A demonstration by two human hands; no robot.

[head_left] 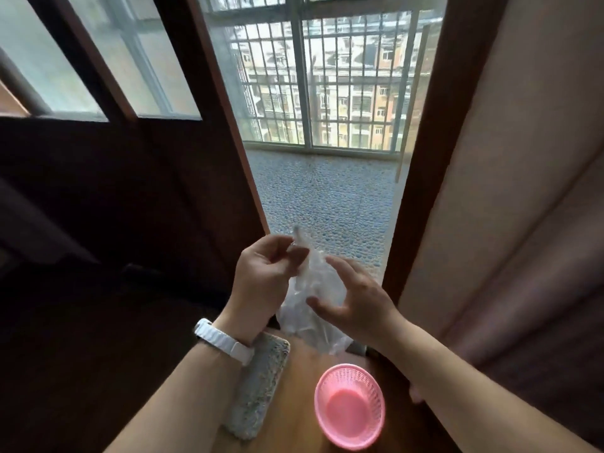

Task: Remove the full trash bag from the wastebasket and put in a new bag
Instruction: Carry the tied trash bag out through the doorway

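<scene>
A small pink mesh wastebasket stands on the wooden floor below my arms, with no bag in it. Above it hangs a clear plastic bag, crumpled and see-through. My left hand pinches the bag's top edge between thumb and fingers. My right hand is beside the bag with its fingers spread, touching or nearly touching the plastic. A white band sits on my left wrist.
A grey speckled mat lies on the floor left of the basket. A dark wooden door stands open on the left, a padded beige wall on the right. Ahead is a pebble-tiled balcony with a barred window.
</scene>
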